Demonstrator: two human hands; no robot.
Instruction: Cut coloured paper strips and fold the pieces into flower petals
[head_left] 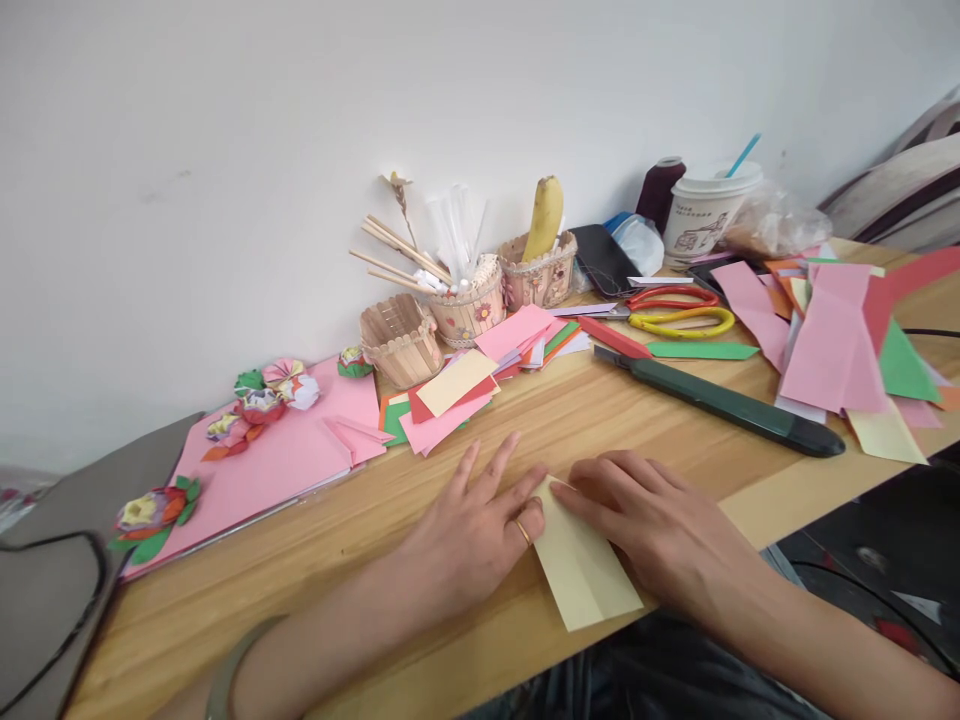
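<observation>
A pale yellow strip of paper (581,575), creased lengthwise, lies on the wooden table near its front edge. My left hand (476,540) pinches the strip's far left corner between thumb and index finger, while its other fingers stretch forward. On the far right corner, my right hand (652,525) has its index finger pressed on the paper, the remaining fingers curled against the tabletop. The right thumb is mostly hidden. Past the hands sits a stack of coloured paper strips (457,385). A dark green utility knife (727,405) rests beyond my right hand.
Folded paper flowers (259,405) stand on a pink sheet (292,465) at the left. Small wooden baskets (401,345) line the wall, one holding a banana (544,218). Scissors (679,312), a lidded cup (705,215) and loose paper pieces (836,340) occupy the right side.
</observation>
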